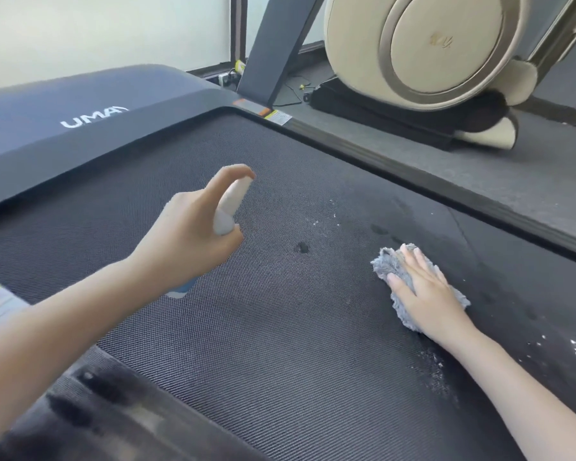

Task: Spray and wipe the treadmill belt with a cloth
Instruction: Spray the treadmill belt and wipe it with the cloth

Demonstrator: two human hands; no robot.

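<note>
Head view: a spray bottle is gripped in the left hand above the treadmill belt, forefinger set on its pump, apparently for wetting; the cloth is pressed flat on the belt by the right hand, fingers straight, for wiping.

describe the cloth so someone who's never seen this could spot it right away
Start at the black treadmill belt filling most of the view and go to its right side. There the right hand presses flat on a small grey cloth. It is the only fluffy, shaggy thing there; the spray bottle in the left hand is smooth and white.
</note>
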